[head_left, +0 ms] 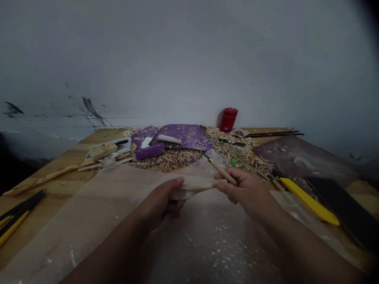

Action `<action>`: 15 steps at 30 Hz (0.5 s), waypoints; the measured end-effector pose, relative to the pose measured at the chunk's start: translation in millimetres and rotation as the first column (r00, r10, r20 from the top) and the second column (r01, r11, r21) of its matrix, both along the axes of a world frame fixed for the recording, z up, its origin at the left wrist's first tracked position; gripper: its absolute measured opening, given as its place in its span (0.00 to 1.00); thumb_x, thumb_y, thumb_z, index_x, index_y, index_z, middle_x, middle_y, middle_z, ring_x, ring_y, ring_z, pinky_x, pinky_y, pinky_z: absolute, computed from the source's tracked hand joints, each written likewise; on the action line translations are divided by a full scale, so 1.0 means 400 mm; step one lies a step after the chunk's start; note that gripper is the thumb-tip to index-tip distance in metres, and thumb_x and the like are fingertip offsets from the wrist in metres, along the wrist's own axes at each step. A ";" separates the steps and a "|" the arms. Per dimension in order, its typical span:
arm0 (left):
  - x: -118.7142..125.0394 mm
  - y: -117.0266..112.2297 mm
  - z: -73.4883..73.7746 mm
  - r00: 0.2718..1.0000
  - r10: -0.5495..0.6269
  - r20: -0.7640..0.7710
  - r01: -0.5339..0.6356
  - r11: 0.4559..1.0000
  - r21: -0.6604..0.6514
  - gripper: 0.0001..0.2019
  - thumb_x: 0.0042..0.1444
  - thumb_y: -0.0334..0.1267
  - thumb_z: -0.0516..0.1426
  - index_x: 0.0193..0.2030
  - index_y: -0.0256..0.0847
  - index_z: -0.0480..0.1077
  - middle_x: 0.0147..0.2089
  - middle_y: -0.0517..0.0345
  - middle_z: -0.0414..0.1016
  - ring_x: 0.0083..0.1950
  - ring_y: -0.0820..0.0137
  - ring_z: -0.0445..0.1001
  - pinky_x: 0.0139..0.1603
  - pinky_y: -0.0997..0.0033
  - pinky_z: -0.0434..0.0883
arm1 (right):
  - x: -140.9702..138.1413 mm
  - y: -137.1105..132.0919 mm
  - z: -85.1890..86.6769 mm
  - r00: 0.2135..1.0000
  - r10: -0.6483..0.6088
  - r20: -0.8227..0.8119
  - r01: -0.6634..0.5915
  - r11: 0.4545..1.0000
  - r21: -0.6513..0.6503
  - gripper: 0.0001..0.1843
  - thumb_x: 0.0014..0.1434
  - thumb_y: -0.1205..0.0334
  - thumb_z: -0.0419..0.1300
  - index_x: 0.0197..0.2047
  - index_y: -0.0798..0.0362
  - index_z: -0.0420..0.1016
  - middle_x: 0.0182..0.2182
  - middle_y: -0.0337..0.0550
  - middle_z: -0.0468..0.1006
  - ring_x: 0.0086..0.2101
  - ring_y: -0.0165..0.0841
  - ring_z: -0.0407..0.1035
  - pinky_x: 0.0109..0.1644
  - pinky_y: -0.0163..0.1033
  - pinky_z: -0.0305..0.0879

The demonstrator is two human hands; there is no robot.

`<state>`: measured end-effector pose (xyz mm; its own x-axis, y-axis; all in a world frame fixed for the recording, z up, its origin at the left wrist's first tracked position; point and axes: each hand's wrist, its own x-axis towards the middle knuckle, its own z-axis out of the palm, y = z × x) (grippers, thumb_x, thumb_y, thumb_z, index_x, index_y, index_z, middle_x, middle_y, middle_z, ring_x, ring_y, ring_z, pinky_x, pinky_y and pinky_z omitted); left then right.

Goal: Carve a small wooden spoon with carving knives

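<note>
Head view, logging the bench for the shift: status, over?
Left hand: holding pale wood piece. Right hand: holding knife, touching the wood's end. Shavings lie beyond, not between the hands.

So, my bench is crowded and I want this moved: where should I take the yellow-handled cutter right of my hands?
Grip the yellow ridged handle around its middle, coming from above and the left with your right hand. It lies flat, the black board crowds its right side, and its dark end may hold the blade, so avoid that end.
</note>
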<state>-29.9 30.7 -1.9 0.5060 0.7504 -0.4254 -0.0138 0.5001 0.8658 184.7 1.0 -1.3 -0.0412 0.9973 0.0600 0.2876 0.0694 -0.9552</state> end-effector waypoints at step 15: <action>0.033 -0.025 -0.008 0.989 0.141 0.044 -0.147 0.905 0.398 0.10 0.51 0.42 0.55 0.28 0.36 0.67 0.25 0.58 0.69 0.28 0.72 0.67 0.30 0.73 0.66 | -0.102 -0.059 -0.013 0.991 0.121 -0.051 -0.120 0.992 0.029 0.11 0.61 0.56 0.50 0.39 0.53 0.70 0.25 0.36 0.71 0.24 0.29 0.65 0.25 0.31 0.61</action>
<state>-16.6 20.8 -5.1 0.3835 0.9210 -0.0687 -0.0729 0.1043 0.9919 144.1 -22.5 -6.7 -0.1571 0.9834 0.0911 0.2253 0.1255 -0.9662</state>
